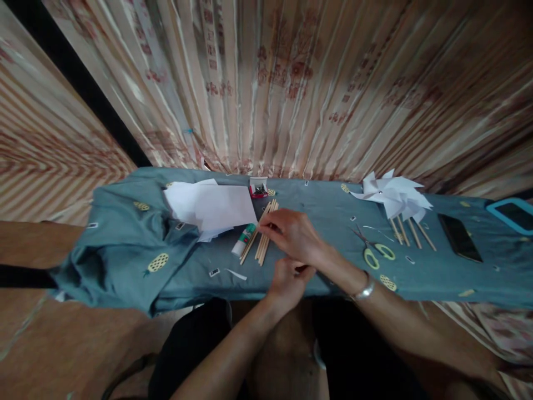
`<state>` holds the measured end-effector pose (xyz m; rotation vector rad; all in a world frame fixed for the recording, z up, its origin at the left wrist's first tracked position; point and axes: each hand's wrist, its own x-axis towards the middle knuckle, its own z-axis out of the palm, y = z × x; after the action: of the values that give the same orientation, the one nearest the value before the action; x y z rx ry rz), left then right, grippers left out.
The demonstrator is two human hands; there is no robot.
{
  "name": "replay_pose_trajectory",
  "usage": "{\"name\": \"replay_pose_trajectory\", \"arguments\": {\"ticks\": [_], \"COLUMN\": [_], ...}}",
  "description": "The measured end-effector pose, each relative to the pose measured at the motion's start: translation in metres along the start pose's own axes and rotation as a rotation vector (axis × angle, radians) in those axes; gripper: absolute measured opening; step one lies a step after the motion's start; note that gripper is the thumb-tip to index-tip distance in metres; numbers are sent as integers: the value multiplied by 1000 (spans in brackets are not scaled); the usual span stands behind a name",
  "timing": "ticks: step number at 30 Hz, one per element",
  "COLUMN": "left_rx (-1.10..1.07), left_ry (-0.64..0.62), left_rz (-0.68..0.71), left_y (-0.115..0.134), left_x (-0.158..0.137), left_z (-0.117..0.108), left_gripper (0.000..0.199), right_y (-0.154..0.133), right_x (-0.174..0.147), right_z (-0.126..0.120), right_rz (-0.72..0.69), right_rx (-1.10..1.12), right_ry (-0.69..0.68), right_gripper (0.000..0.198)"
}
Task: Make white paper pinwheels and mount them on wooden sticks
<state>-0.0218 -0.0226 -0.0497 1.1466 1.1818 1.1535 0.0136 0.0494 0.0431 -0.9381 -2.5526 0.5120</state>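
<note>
My right hand (295, 233) reaches left across the wooden sticks (263, 247), its fingers drawn together at the tips. Those fingertips are beside the green-and-white glue stick (244, 240); I cannot make out whether they grip anything. Below it, my left hand (288, 282) is curled closed close to the right wrist, and what it may hold is hidden. White paper sheets (225, 205) lie in a loose stack to the left. Behind the sticks sits a small open red-and-white box (259, 189) with dark bits inside.
Several white paper pinwheels (393, 194) on sticks lie at the right. Scissors with yellow-green handles (377, 253), a dark phone (460, 238) and a blue-framed device (514, 215) are also on the blue-green cloth (325, 200). A paper scrap (236, 274) lies near the front edge. Curtains (283, 111) hang behind.
</note>
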Motion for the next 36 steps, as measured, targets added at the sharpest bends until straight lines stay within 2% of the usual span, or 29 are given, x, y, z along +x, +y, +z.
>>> {"name": "replay_pose_trajectory", "arguments": {"ticks": [3,7,13,20,24,28,33,36], "left_rx": [17,30,54,58,32,7,24,46], "left_ry": [-4,-3,13,17,6,25,67,100], "left_rz": [40,61,57,49,72,94,99,113], "left_y": [1,0,-1,1,5,9,14,14], "left_x": [-3,-5,-6,-5,-5,-5,-6,-5], "left_z": [0,-2,-4,-3,-6,-14,-27,-32], "left_gripper": [13,12,16,16,13,13,17,16], "right_y": [15,11,3,-2,1,10,26,43], "right_x": [26,43,54,58,58,53,29,9], "right_z": [23,38,54,54,50,32,-4,-14], "right_rz": [-146,-276,-375,-362,-330,-248,29,217], "right_rx": [-388,-626,-674,-653,-594,-441,-103,199], "right_ry": [-143,-233,-284,-269,-252,-133,112,273], "right_gripper": [16,22,25,28,27,28,22,22]}}
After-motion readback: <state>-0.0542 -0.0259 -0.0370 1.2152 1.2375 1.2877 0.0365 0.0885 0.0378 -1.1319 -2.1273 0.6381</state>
